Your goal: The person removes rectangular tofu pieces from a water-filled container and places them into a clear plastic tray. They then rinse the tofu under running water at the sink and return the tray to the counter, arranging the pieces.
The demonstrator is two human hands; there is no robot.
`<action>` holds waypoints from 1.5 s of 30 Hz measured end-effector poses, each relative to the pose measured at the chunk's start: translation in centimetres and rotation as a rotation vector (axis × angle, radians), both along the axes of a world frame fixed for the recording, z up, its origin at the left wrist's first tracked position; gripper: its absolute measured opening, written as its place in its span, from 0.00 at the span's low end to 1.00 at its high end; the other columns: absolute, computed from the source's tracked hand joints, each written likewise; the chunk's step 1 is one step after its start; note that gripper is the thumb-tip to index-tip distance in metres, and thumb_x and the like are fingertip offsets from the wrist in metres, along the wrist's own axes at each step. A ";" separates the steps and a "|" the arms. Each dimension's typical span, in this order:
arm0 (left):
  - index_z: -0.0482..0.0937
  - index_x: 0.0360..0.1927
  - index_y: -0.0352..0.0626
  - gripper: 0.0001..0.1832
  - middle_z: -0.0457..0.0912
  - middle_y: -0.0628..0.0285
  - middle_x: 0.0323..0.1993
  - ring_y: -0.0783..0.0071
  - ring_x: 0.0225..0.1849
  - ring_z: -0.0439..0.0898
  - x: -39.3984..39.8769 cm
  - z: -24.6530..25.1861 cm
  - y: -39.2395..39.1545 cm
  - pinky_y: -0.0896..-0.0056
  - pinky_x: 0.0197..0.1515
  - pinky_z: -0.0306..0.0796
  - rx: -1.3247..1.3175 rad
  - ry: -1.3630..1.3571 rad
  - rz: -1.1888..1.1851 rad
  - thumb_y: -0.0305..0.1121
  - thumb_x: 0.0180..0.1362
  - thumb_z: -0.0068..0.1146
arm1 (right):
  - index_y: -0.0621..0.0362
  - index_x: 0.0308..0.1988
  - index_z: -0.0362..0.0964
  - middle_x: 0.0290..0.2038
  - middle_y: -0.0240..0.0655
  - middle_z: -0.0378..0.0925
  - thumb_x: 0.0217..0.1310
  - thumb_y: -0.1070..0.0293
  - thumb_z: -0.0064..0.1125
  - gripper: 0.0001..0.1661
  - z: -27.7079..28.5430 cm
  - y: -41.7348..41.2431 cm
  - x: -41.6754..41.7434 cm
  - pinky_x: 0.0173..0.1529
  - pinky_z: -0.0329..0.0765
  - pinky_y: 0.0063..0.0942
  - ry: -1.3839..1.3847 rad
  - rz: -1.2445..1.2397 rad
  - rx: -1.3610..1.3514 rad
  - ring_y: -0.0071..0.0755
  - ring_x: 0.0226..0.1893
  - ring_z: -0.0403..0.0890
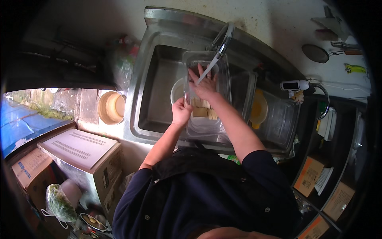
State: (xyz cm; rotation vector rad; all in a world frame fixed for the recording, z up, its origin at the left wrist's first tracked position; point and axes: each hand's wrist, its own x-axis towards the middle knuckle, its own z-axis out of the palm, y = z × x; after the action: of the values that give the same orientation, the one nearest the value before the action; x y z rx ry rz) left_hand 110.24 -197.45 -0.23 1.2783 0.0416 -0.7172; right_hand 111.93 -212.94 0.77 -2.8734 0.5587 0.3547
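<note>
A clear plastic container [206, 128] lies across the stainless-steel sink [161, 65], over a pale round bowl [176, 89]. My left hand [182, 113] grips its left rim, fingers curled over the edge. Inside the container, my right hand [205, 85] is spread palm down with fingers apart. From the chrome faucet [226, 38] a stream of water [208, 70] falls onto or just in front of that hand. Pale yellow food pieces [200, 111], cut in blocks and strips, sit in the container below my right wrist; their exact kind is unclear.
Right of the basin, a yellow strainer or bowl [259, 109] stands beside another clear plastic tub [280, 119]. A small skillet [315, 53] hangs on the wall. At left are a round metal pot [112, 107], a large box [80, 149] and bagged greens [59, 203]. Shelves hold cardboard boxes [309, 176].
</note>
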 end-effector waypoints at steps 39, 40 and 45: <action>0.67 0.16 0.43 0.08 0.66 0.77 0.19 0.88 0.21 0.60 1.9 -0.9 -1.0 0.84 0.24 0.54 0.007 -0.060 0.118 0.17 0.41 0.50 | 0.30 0.63 0.52 0.69 0.35 0.37 0.56 0.44 0.45 0.35 -0.9 -0.3 1.7 0.66 0.35 0.58 -0.162 0.123 -0.108 0.53 0.68 0.36; 0.67 0.17 0.43 0.08 0.66 0.77 0.19 0.88 0.21 0.60 1.9 -1.0 -1.0 0.84 0.24 0.54 0.010 -0.067 0.120 0.17 0.41 0.50 | 0.30 0.63 0.52 0.69 0.35 0.36 0.56 0.44 0.44 0.35 -0.7 -0.2 1.8 0.66 0.35 0.57 -0.144 0.117 -0.107 0.53 0.68 0.35; 0.66 0.16 0.42 0.07 0.65 0.76 0.16 0.87 0.20 0.59 1.9 -0.4 -1.4 0.82 0.21 0.55 0.019 -0.039 0.172 0.18 0.41 0.50 | 0.29 0.64 0.49 0.70 0.34 0.34 0.57 0.44 0.43 0.35 -1.0 0.0 1.7 0.67 0.33 0.55 -0.115 0.116 -0.079 0.53 0.69 0.34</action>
State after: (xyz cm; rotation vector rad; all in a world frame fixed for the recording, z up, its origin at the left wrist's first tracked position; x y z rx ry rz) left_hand 112.12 -198.82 -0.62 1.2890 0.1253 -0.5447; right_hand 113.66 -212.99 -0.28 -2.9869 0.3953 0.1857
